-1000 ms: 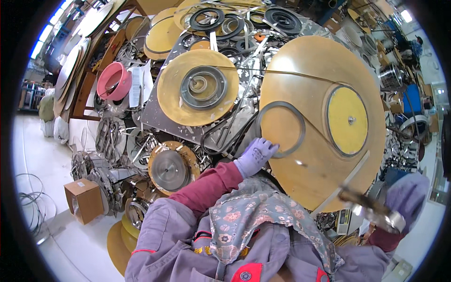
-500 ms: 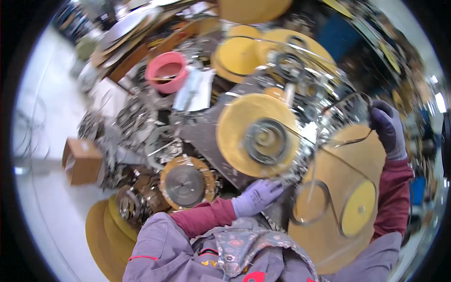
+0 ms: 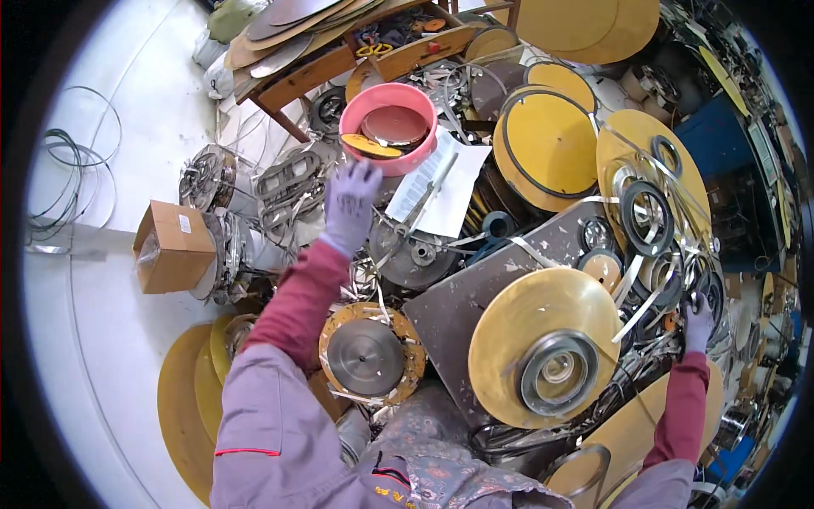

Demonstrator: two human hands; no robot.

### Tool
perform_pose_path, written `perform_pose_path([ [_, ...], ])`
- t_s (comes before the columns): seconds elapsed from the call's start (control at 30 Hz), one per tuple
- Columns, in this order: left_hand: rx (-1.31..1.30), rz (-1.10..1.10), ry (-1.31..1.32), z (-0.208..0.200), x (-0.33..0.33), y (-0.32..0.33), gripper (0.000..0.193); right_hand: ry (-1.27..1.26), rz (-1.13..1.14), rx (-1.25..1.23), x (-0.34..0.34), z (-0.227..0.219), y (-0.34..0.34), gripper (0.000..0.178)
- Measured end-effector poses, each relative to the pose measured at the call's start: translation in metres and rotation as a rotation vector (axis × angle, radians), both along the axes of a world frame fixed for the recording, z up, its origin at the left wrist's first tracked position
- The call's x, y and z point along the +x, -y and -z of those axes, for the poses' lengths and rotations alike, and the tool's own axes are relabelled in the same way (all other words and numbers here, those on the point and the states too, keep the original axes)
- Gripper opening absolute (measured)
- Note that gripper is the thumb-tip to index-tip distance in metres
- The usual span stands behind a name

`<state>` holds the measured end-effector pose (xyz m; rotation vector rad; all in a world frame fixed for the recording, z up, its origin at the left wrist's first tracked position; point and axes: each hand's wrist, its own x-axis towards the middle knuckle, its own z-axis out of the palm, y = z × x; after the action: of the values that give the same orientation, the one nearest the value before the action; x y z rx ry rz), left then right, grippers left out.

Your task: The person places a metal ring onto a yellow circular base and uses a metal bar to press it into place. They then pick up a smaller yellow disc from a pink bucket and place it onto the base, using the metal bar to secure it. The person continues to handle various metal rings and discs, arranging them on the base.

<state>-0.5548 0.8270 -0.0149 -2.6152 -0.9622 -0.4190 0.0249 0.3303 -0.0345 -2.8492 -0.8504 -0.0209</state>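
Observation:
My left hand (image 3: 349,205), in a pale purple glove, reaches out just below a pink basin (image 3: 348,127). Its fingers are stretched and apart, with nothing in them. Inside the basin lie a reddish-brown disc (image 3: 395,125) and a yellow piece (image 3: 370,146). At the right, my right hand (image 3: 698,324) is among dark rings and loose metal strips, by a black ring (image 3: 712,299); its fingers are too small and crowded to read. Between my arms, a large yellow disc (image 3: 500,339) carries a grey metal ring (image 3: 530,386) on a dark slab (image 3: 449,310).
White paper sheets (image 3: 458,174) lie beside the basin. A round grey plate on a tan disc (image 3: 329,327) stands near my left forearm. A cardboard box (image 3: 174,246) is at the left. A wooden bench (image 3: 314,81) and several yellow discs (image 3: 551,144) stand farther back.
My left hand has swung up and leftward from beside the yellow disc to the basin. My right hand has moved down and no longer visibly holds up the dark strip. The view has shifted.

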Motion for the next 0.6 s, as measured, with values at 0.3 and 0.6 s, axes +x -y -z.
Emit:
perform_pose_path([
  [0.3,0.042,0.048,-0.372,0.068,-0.016,-0.171,0.011,-0.174,0.001,0.141,-0.145,-0.093,0.071,0.035],
  [0.6,-1.012,0.153,0.388,-0.130,0.062,0.006,0.044,-0.146,0.476,0.317,-0.285,-0.125,0.243,0.024],
])
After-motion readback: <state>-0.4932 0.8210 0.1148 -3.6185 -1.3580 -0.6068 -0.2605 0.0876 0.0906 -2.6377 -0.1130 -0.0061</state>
